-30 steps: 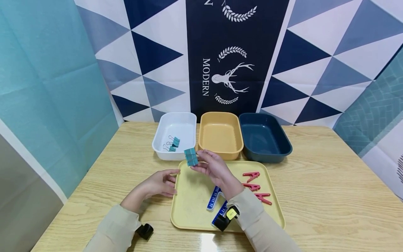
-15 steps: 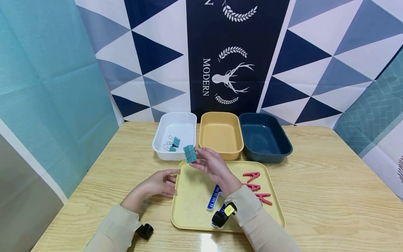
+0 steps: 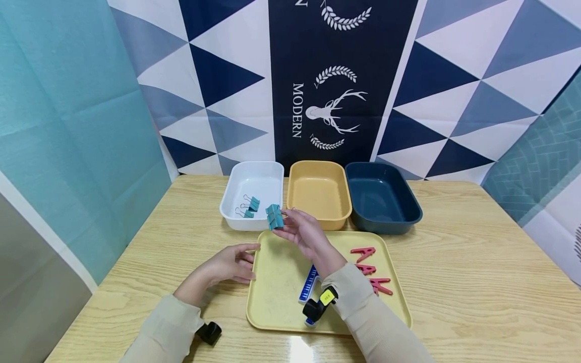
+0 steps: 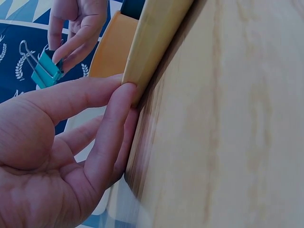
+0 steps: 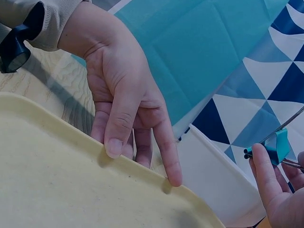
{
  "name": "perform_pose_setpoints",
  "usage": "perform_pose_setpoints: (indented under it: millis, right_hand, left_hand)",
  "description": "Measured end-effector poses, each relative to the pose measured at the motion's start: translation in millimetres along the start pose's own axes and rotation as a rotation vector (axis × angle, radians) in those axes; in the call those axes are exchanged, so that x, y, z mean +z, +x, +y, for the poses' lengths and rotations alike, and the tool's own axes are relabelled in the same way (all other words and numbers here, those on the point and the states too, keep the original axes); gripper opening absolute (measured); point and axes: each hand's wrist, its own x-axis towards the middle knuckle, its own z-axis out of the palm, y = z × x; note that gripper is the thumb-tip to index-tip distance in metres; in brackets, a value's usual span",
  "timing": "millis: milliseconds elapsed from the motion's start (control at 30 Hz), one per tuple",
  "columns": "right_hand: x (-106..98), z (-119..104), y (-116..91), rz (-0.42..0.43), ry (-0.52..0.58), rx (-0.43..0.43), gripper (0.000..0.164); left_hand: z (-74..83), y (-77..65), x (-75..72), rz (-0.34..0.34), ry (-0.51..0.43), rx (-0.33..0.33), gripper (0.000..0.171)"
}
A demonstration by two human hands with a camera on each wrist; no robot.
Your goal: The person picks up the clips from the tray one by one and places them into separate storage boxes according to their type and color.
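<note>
My right hand [image 3: 308, 234] holds a teal binder clip [image 3: 274, 218] by its wire-handle side, above the far-left part of the yellow tray [image 3: 274, 302] and close to the white bin's front rim. The clip's body [image 5: 281, 143] faces outward from the fingertips in the right wrist view. At the tray's left edge, my left hand [image 3: 230, 264] pinches the rim. Its thumb lies over the rim and other fingers sit along the outside, as the right wrist view shows. Several teal binder clips [image 3: 252, 204] lie in the white bin [image 3: 268, 179].
Right of the white bin stand a yellow-orange bin [image 3: 317, 194] and a dark blue bin [image 3: 376, 189]. On the tray are red clothespins [image 3: 363, 252] and blue-and-white ridged pieces [image 3: 306, 288], partly hidden by my right arm. A patterned cloth [image 3: 236, 111] hangs behind the table.
My right hand has risen slightly toward the bins and turned the binder clip, so a different side of it now shows. My left hand has stayed on the tray's rim.
</note>
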Motion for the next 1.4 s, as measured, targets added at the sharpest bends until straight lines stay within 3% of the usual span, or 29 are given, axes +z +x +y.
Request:
perform_pose_setpoints:
  millis: [667,1400]
  right_hand:
    - [3,1,12,0.062,0.029,-0.018,0.027]
    - [22,-6,30,0.124,0.162,0.0,0.032]
  left_hand:
    - [-0.1,0.3,-0.4,0.0,-0.002,0.0,0.076]
    - [-1.0,1.2,0.2,0.006,-0.004,-0.001,0.076]
